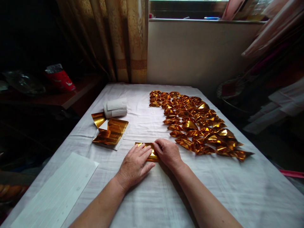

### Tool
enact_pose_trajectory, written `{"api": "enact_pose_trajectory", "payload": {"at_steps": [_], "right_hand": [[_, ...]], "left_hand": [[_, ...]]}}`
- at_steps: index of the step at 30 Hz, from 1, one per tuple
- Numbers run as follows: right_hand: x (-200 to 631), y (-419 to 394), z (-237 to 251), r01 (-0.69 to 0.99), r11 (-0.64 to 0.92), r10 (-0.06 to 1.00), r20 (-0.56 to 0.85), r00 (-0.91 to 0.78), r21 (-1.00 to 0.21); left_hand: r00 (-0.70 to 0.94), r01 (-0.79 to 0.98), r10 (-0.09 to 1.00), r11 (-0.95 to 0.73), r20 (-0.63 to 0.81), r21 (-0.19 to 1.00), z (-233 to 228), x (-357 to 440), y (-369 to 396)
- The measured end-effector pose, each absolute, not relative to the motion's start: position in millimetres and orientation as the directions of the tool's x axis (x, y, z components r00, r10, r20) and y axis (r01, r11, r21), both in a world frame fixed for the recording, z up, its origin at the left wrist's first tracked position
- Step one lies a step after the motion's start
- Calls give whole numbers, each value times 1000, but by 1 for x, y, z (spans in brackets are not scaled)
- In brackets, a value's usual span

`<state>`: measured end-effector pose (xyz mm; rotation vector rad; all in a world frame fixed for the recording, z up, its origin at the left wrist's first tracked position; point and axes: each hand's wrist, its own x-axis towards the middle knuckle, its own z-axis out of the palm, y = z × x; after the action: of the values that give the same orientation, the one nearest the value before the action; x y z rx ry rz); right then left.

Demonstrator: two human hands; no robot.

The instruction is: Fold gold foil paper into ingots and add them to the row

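Observation:
A sheet of shiny gold foil paper point(154, 155) lies on the white cloth in front of me, partly covered by both hands. My left hand point(136, 161) rests flat across its left part with the fingers stretched out. At the sheet's right edge, my right hand point(168, 153) has its fingers curled and pinched on the paper. To the right are rows of folded gold foil pieces point(190, 124), pointed at their ends. On the left lie a stack of gold foil sheets point(115, 129) and a roll of white paper point(116, 107).
A white lined paper sheet point(57, 190) lies at the table's near left. Beyond the left edge, a dark shelf point(80, 91) holds a red container point(60, 79). A patterned curtain point(128, 41) hangs behind the table, and clothes point(280, 31) hang at the right.

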<state>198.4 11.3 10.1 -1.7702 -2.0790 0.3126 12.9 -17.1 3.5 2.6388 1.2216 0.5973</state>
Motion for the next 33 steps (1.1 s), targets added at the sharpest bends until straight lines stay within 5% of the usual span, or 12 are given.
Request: {"api": "enact_pose_trajectory", "payload": {"at_steps": [27, 33], "right_hand": [[196, 12, 3, 922, 192, 970, 210, -125, -337], [206, 13, -6, 807, 343, 920, 346, -185, -480]], "left_hand": [[581, 712, 778, -628, 239, 315, 0, 13, -19], [440, 711, 803, -585, 401, 391, -5, 3, -8]]}}
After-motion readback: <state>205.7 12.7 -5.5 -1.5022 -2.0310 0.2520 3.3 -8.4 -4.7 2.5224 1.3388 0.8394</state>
